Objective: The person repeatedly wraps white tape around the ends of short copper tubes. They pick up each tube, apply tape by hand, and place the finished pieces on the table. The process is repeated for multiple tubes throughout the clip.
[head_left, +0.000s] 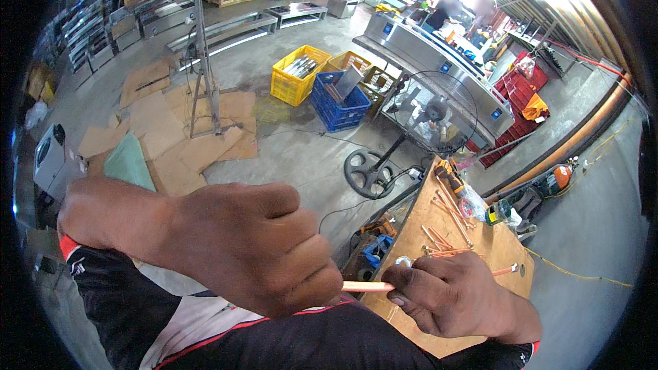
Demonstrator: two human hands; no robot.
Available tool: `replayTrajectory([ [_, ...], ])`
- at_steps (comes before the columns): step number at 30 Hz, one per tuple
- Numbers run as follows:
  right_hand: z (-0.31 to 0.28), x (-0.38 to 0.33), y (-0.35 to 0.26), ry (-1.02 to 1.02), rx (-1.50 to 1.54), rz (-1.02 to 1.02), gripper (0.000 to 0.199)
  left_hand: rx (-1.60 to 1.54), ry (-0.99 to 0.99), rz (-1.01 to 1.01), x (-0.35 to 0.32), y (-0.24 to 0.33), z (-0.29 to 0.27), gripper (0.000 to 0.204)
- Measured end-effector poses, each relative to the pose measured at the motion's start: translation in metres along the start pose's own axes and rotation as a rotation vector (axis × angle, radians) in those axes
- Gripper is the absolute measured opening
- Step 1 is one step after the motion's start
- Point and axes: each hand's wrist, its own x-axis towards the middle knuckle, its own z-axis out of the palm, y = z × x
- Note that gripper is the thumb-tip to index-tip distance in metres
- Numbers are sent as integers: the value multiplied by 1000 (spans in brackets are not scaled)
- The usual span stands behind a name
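A thin copper-coloured tube [367,286] spans the gap between my hands, in front of my body. My left hand [257,247] is closed in a fist around one end, and most of that end is hidden inside it. My right hand [449,294] pinches the other end between thumb and fingers, over the edge of a wooden table [504,247]. Beside my right fingers shows a shiny round metal piece [403,261]; I cannot tell whether it belongs to the tube. More copper tubes [439,238] lie loosely on the table behind my right hand.
A yellow-and-black hand tool [449,177] and a dark green container [498,212] sit on the table. Past it stand a pedestal fan [433,111], a blue crate [336,113] and a yellow crate [295,85]. Flattened cardboard [154,120] covers floor at the left. A person [445,14] is far off.
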Motion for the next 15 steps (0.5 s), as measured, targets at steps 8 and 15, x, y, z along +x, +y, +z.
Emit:
replayTrajectory([
  [8,8,2,14,77,-89,91,24,-157,-96,-98,0,-21,27,30],
  [15,199,-98,145,830,336,1071,20,-626,-147,-1164,-120,-2,172,36],
])
